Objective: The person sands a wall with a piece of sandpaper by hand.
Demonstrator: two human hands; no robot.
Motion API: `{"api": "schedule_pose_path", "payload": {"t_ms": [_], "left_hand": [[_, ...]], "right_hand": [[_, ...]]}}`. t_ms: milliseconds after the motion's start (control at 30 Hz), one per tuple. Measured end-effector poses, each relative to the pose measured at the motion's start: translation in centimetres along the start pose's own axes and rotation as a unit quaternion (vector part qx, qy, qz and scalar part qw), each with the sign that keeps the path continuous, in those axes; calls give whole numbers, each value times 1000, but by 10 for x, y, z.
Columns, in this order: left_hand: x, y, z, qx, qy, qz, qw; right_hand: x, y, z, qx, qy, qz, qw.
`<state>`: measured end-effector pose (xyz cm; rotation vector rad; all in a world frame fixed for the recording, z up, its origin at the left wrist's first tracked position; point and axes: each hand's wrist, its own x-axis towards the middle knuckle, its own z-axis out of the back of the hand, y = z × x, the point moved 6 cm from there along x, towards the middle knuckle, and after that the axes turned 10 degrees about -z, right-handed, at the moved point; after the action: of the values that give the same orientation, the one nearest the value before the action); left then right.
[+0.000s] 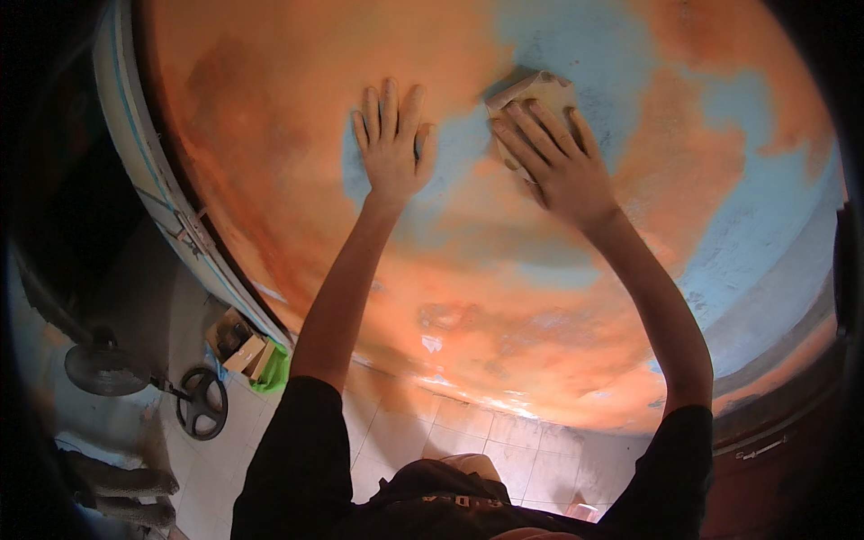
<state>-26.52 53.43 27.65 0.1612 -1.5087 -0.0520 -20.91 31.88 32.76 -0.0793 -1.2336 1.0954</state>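
A large curved panel [270,169], patchy orange and light blue, spreads out before me; it looks like vehicle bodywork. My left hand [393,142] lies flat on it near the centre, fingers apart, holding nothing. To the right, my right hand [557,152] presses a creased tan sheet [540,91] against the surface, with its fingers spread over it. The sheet resembles sandpaper; its top edge is curled, and its underside is hidden. Pale blue patches lie around both hands.
A pale panel edge [145,155] with a blue-green line curves along the left. Beyond it are a black steering wheel [202,403], an open cardboard box [246,352] and a green bag [273,368] on the tiled floor [398,422]. A dark red panel [776,472] stands at lower right.
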Motion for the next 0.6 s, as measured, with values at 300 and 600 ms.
{"api": "schedule_pose_path", "payload": {"t_ms": [300,600], "left_hand": [[-21,7,1,-25,-8,67,997],[-28,11,1,-17,-28,77,996]], "right_hand": [[11,-13,10,-29,-28,14,999],[39,-3,10,19,-74,-32,997]]}}
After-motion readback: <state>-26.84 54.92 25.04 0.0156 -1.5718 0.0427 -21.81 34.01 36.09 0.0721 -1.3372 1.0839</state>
